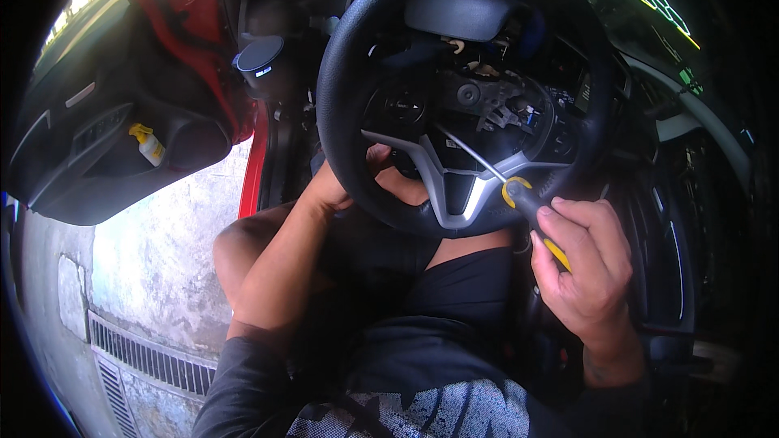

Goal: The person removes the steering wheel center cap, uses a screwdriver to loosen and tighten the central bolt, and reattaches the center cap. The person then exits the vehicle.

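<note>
Head view: a person sits in a car's driver's seat, dark shorts and a dark shirt [438, 410] with a pale speckled print filling the lower edge. The right hand [588, 259] is closed around the grey-and-yellow handle of a screwdriver [517, 193], to the right of the wheel's lower part. Its thin metal shaft slants up and to the left across the wheel [334, 105], the tip ending near the middle; whether it touches anything there, I cannot tell. The left hand [331, 185] reaches in at the lower left of the rim, which hides part of it; some fingers show through the gap above the silver trim [475, 203]. Whether it grips something, I cannot tell. The wheel's centre is exposed, with a grey metal hub [487, 101] and small parts in view, and the dark hood [458, 12] of the dash stands beyond it. At the left the door [191, 138] hangs open, dark inside, with a white spray bottle [150, 148] with a yellow head resting in its recess. The red sill [254, 174] runs between seat and door, and a grate [154, 353] crosses the pale floor [162, 268] outside.
</note>
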